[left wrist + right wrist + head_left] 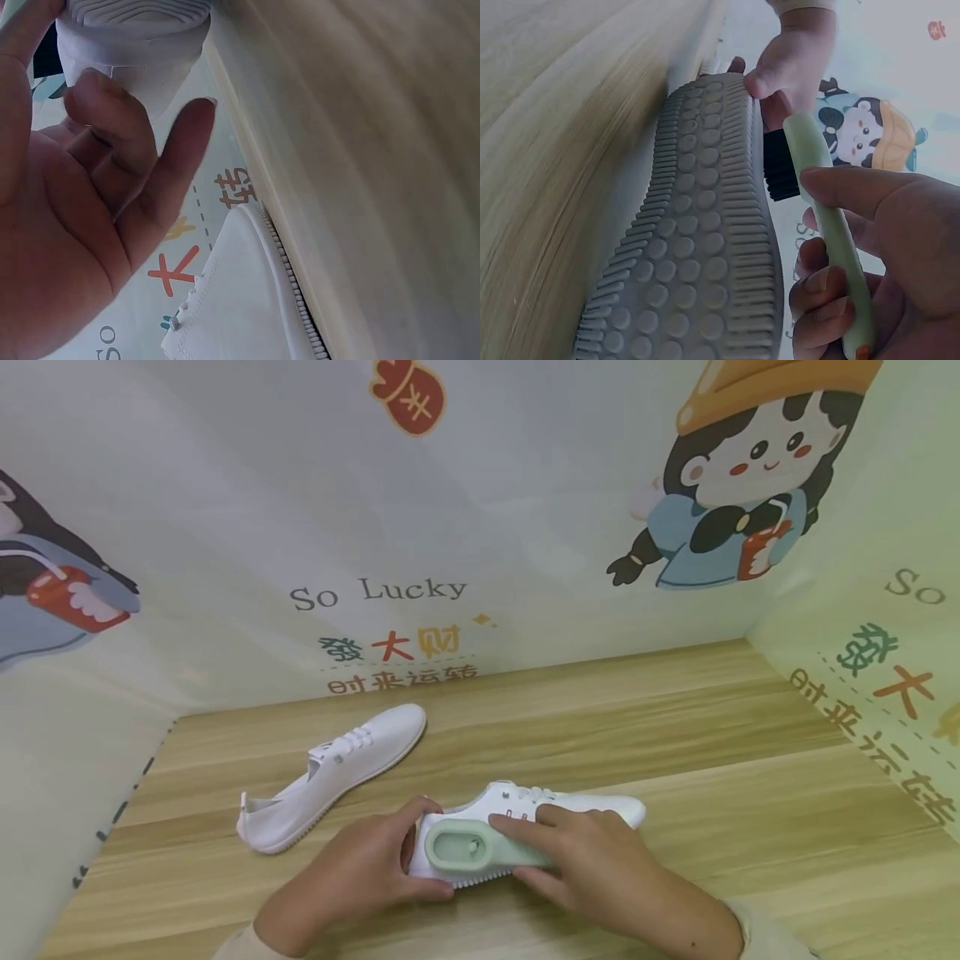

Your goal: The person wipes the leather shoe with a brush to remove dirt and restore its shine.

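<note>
My left hand (367, 860) holds a white lace-up shoe (600, 806) by its heel, the thumb near the sole edge and the fingers at the heel's far side. The shoe is tipped on its side, toe to the right; its studded sole (697, 202) shows in the right wrist view. My right hand (592, 864) grips a pale green brush (498, 853) by the handle, index finger stretched along it. Its black bristles (781, 169) face the shoe's side near the heel; whether they touch is hard to tell.
A second white shoe (330, 785) stands upright on the wood-grain table (675, 727), left of and behind the held one. Printed walls (525, 543) with cartoon figures and lettering enclose the table at the back and both sides.
</note>
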The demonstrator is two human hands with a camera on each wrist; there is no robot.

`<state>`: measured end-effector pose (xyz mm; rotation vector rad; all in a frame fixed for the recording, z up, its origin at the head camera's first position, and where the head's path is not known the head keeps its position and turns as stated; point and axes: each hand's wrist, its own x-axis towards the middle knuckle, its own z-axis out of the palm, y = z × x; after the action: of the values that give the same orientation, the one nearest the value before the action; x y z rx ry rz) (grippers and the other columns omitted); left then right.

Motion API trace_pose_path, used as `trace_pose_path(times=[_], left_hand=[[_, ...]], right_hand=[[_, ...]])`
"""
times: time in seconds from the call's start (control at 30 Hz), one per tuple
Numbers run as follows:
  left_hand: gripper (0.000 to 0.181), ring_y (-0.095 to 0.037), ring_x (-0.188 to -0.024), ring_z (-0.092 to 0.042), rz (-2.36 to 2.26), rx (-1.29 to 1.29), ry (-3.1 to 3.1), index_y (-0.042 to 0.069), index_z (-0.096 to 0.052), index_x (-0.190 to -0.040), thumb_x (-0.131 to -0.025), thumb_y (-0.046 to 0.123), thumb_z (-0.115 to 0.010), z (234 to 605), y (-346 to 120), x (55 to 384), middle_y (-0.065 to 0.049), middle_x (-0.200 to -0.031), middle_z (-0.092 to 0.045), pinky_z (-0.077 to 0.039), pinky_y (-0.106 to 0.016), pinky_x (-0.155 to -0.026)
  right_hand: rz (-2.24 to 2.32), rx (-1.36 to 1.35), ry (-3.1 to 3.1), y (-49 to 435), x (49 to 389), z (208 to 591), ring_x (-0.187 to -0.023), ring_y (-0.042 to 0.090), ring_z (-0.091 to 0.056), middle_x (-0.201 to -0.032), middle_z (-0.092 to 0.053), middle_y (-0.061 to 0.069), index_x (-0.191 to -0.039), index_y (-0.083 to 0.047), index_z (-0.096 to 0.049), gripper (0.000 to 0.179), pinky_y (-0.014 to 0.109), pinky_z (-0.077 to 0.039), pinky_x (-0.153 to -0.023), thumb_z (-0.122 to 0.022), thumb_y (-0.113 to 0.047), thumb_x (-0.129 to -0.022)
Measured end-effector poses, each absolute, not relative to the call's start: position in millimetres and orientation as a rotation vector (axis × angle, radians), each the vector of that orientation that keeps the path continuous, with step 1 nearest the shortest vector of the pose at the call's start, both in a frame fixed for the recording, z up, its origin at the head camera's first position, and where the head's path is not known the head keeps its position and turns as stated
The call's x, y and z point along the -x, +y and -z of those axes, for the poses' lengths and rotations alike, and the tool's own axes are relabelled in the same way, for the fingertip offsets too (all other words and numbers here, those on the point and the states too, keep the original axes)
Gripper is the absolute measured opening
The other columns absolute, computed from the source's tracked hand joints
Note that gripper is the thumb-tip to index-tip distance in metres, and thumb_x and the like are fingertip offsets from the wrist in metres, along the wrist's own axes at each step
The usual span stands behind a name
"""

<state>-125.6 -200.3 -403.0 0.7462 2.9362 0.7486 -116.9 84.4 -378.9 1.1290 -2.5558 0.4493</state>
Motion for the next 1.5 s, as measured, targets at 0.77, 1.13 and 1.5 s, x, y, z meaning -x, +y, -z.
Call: trace_pose_path(times=[0.77,1.13,1.5], left_hand=[[0.114,0.003,-0.062,-0.050,-0.727,-0.586,2.895,0.014,-0.031,-0.150,-0.063,0.066,-0.084,407.7,-199.0,126.6,0.016,-0.079,-0.057,-0.043,-0.020,-0.058],[0.115,0.000,-0.064,-0.053,-0.845,-0.550,2.784,0.011,-0.026,-0.152,-0.066,0.060,-0.086,406.7,-201.8,127.9,0.013,-0.079,-0.059,-0.045,-0.021,-0.062],[0.113,0.000,-0.063,-0.052,-0.827,-0.563,2.784,0.016,-0.028,-0.153,-0.066,0.062,-0.084,406.8,-204.1,127.0,0.013,-0.081,-0.059,-0.044,-0.021,-0.062]], right_hand=[[-0.503,-1.088,-2.622,90.8,119.1,382.8,-0.058,-0.003,-0.039,-0.079,-0.059,-0.010,-0.132,-0.032,-0.064,0.050,0.016,-0.030,-0.051,-0.079,-0.034,-0.085],[-0.500,-1.091,-2.668,93.4,120.6,378.3,-0.059,-0.002,-0.041,-0.083,-0.063,-0.008,-0.133,-0.032,-0.064,0.049,0.017,-0.033,-0.051,-0.077,-0.034,-0.087],[-0.467,-1.096,-2.646,90.5,118.4,378.6,-0.056,-0.001,-0.040,-0.079,-0.058,-0.009,-0.134,-0.032,-0.063,0.049,0.019,-0.034,-0.051,-0.077,-0.035,-0.087]])
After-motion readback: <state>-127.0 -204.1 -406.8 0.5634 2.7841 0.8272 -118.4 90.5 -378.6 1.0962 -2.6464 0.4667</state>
